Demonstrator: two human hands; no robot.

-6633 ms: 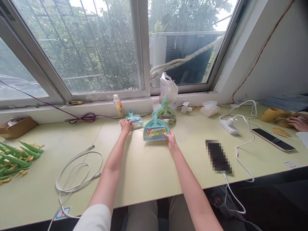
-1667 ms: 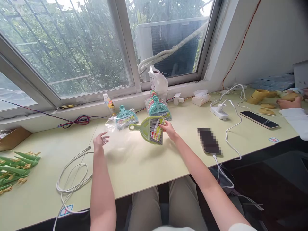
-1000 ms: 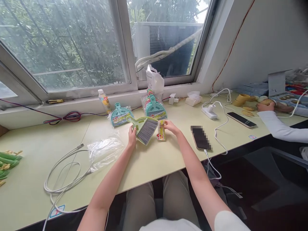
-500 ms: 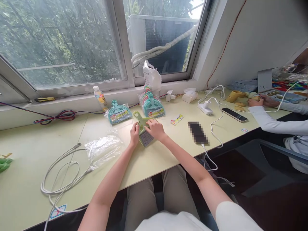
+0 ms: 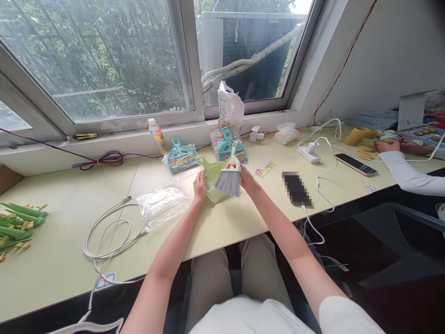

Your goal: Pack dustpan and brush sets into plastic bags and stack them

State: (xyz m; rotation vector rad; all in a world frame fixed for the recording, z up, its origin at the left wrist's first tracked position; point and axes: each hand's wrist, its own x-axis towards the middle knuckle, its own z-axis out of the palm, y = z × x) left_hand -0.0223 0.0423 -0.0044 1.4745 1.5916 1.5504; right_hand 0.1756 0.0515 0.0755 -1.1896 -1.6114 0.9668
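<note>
My left hand [image 5: 199, 187] grips the left edge of a light green dustpan [image 5: 211, 178], which is tilted above the table. In my right hand [image 5: 248, 178] is a small hand brush [image 5: 231, 174] with a pale green handle and grey bristles; its handle points up and the bristles hang down over the dustpan's right side. The brush partly hides the dustpan, and some of my right fingers are behind the brush. Just beyond lie a packaged teal dustpan set [image 5: 181, 157] and a stack of similar packaged sets [image 5: 227, 144].
A clear plastic bag [image 5: 162, 204] and a coiled white cable [image 5: 104, 253] lie to the left. Rightward are a label card [image 5: 265, 169], a phone [image 5: 296, 189] on a cable and a power strip [image 5: 308, 154]. A bottle [image 5: 157, 136] stands behind. A co-worker's hands [image 5: 389, 144] are far right.
The brush has come away from the dustpan, lifted and turned upright by my right hand. My left hand still holds the dustpan. The view has shifted to the left.
</note>
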